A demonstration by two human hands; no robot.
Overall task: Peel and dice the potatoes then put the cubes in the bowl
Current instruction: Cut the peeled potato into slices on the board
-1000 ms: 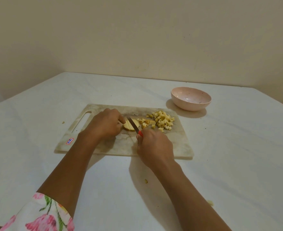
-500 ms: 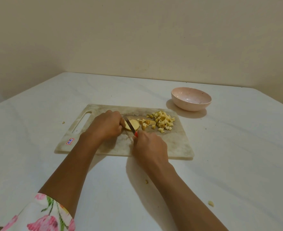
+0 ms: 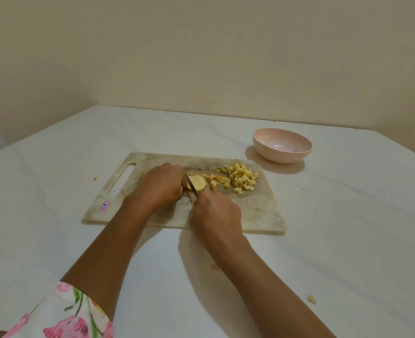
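A pale potato piece (image 3: 197,182) lies on the marbled cutting board (image 3: 257,215). My left hand (image 3: 161,184) curls over its left end and holds it down. My right hand (image 3: 216,213) grips a knife (image 3: 191,184), whose blade slants across the left part of the piece, close to my left fingers. The knife's handle is hidden in my fist. A heap of small potato cubes (image 3: 241,178) sits on the board's right side, with a few loose cubes between it and the piece. The pink bowl (image 3: 282,145) stands beyond the board's right corner and looks to hold no cubes.
The board has a handle slot (image 3: 122,178) at its left end and a small sticker (image 3: 104,206). Stray potato bits (image 3: 311,299) lie on the white table near my right forearm, and one (image 3: 94,178) left of the board. A wall runs behind the table.
The knife and my right hand have shifted left along the potato piece, closer to my left fingers. My left hand stays on the piece.
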